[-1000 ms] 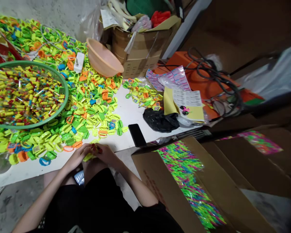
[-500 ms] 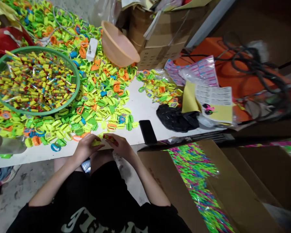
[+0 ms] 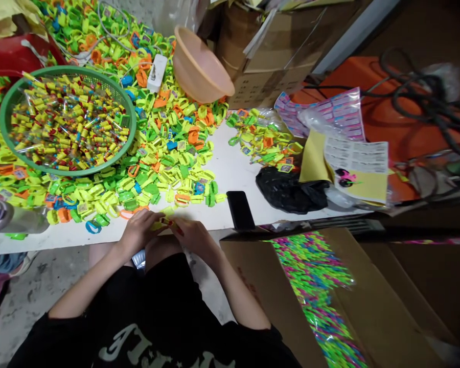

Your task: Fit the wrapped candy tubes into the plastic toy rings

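Left hand (image 3: 140,231) and right hand (image 3: 196,236) hold small yellow-and-red pieces (image 3: 164,222).

a small bright yellow piece (image 3: 162,223) is pinched at eight o'clock from the middle of the view, its outline largely covered by fingers (image 3: 154,217). a slim red piece (image 3: 179,230) is held just beside it toward four o'clock, slanting down from ten o'clock to four, partly hidden too. whether the two touch or are joined cannot be told.

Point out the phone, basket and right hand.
Phone (image 3: 241,210), head view: middle of its dark face.
Basket (image 3: 4,118), head view: its rim, picture-left side.
Right hand (image 3: 193,236), head view: back of the hand.
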`<state>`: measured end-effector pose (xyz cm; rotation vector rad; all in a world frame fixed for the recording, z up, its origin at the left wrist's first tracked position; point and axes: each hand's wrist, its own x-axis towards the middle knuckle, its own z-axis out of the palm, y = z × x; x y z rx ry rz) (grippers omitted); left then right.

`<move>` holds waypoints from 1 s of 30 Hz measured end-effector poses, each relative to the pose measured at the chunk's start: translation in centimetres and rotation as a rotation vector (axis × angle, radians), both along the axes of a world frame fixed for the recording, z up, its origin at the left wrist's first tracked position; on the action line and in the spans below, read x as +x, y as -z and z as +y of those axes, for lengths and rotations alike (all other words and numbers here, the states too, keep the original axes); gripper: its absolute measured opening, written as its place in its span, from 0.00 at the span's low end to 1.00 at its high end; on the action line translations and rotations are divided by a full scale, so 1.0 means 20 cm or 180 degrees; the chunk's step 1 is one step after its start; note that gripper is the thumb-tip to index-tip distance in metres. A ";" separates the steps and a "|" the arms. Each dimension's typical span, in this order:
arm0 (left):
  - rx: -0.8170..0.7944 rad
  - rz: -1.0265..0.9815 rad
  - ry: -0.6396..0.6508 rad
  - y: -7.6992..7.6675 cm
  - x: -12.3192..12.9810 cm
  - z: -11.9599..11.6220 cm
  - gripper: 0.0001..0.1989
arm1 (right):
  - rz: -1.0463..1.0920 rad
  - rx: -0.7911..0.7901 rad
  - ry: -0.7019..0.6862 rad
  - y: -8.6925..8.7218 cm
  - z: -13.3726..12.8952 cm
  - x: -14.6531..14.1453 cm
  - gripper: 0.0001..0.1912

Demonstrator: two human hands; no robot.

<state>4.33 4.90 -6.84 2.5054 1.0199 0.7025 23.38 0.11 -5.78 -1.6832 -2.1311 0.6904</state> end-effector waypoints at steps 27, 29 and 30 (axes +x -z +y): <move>-0.0649 0.0407 -0.0547 0.11 -0.31 0.07 0.18 | 0.1567 -0.0450 0.2150 0.08 -0.14 0.68 0.27; -0.0246 0.0635 -0.0635 0.15 -0.35 0.14 0.19 | 0.1450 0.0312 0.3239 0.11 -0.17 0.77 0.31; -0.0119 0.0750 -0.0598 0.18 -0.36 0.16 0.19 | 0.1443 0.0511 0.3456 0.13 -0.18 0.79 0.32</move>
